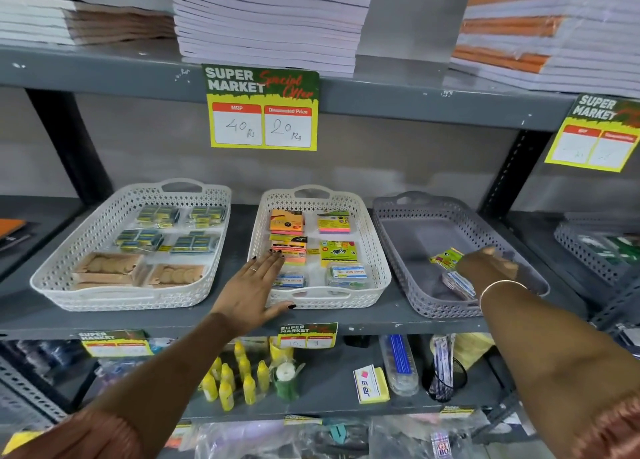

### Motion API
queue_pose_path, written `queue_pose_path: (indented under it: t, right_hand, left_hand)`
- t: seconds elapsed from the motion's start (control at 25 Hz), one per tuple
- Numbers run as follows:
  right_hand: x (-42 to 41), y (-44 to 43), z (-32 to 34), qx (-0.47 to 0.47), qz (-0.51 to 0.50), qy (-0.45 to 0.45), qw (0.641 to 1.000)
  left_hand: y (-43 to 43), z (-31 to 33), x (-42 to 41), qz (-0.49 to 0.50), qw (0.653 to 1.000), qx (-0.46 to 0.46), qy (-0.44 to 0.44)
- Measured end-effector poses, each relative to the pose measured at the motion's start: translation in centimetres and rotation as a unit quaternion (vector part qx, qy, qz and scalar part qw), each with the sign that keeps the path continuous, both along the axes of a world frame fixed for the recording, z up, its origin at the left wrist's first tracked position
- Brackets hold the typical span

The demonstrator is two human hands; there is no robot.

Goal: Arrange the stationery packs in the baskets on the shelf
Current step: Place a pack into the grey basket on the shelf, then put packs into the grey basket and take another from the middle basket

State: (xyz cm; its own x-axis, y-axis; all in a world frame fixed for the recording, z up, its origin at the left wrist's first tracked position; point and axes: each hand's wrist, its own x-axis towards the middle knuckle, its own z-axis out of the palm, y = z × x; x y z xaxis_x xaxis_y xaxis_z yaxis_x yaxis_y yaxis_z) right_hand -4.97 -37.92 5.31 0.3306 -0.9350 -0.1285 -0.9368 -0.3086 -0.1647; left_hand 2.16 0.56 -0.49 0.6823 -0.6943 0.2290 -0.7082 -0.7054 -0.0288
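Three baskets stand in a row on the middle shelf. The left white basket [52, 278] holds blue-yellow packs and brown packs. In the middle white basket [379, 271] lie orange, pink and yellow sticky-note packs and two blue-white packs. My left hand [252, 285] lies flat with fingers spread over that basket's front left corner, holding nothing. My right hand [485, 264] reaches into the grey basket [398, 237] with its fingers closed on a small yellow-green pack [446, 257]. A blue-white pack [459, 283] lies in the grey basket under my wrist.
Stacks of notebooks [270, 18] fill the shelf above, and a price sign [261, 107] hangs from its edge. The shelf below holds yellow bottles [228, 379], a sticky-note pack [370, 384] and other items. Another grey basket [588, 240] sits at the far right.
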Motion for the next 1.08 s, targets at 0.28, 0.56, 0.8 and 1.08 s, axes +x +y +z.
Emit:
queue_pose_path:
  t: [0.28, 0.56, 0.8, 1.08]
  right_hand:
    - [9.4, 9.8, 5.3, -0.023, 0.193, -0.155, 0.969]
    - [14.1, 31.9, 6.0, -0.035, 0.547, -0.117, 0.828]
    - [15.6, 41.2, -0.8, 0.046, 0.641, -0.024, 0.765]
    - [15.7, 41.6, -3.4, 0.059, 0.653, 0.02, 0.755]
  left_hand:
    - [4.0, 2.2, 0.4, 0.049, 0.998, -0.007, -0.04]
    - [18.8, 1.9, 1.0, 0.214, 0.976, -0.014, -0.024]
    - [22.0, -0.2, 1.0, 0.224, 0.974, 0.016, -0.022]
    - [22.1, -0.6, 1.0, 0.24, 0.971, 0.0, -0.013]
